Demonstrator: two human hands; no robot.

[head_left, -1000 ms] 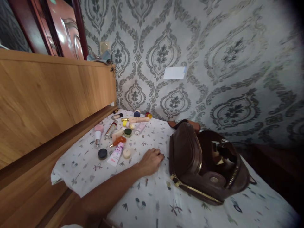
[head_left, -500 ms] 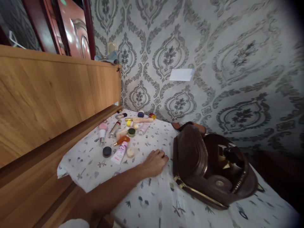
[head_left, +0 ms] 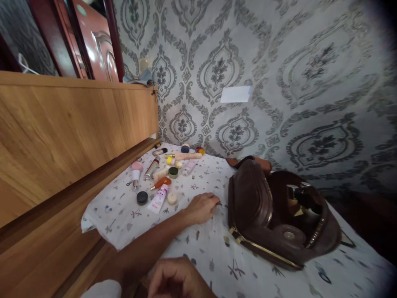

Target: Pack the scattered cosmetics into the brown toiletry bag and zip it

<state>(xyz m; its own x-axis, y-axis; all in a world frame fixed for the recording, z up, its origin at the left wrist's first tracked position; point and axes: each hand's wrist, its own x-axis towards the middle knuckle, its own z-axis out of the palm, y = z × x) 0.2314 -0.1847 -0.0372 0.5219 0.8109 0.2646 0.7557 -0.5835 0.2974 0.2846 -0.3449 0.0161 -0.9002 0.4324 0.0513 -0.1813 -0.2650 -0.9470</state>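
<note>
My left hand (head_left: 201, 208) rests palm down on the white patterned sheet (head_left: 204, 252), fingers curled, its tips just left of an open brown leather bag (head_left: 257, 207). I see nothing in that hand. Small bottles and dark items (head_left: 299, 198) show inside the bag's mouth. My right hand (head_left: 176, 278) shows at the bottom edge, fingers loosely curled, holding nothing visible. Left of my left hand lie a pink-and-white tube (head_left: 158, 198), a cream round lid (head_left: 172, 198) and a black round compact (head_left: 142, 197).
Several more cosmetics lie farther back: an orange tube (head_left: 161, 182), a green jar (head_left: 173, 171), a long beige tube (head_left: 186, 156), a pink-capped bottle (head_left: 136, 171). A wooden headboard (head_left: 71, 132) runs along the left. Patterned wallpaper (head_left: 279, 82) stands behind.
My right hand has come into view at the bottom edge. The view shifted slightly; my left hand stays on the sheet beside the bag.
</note>
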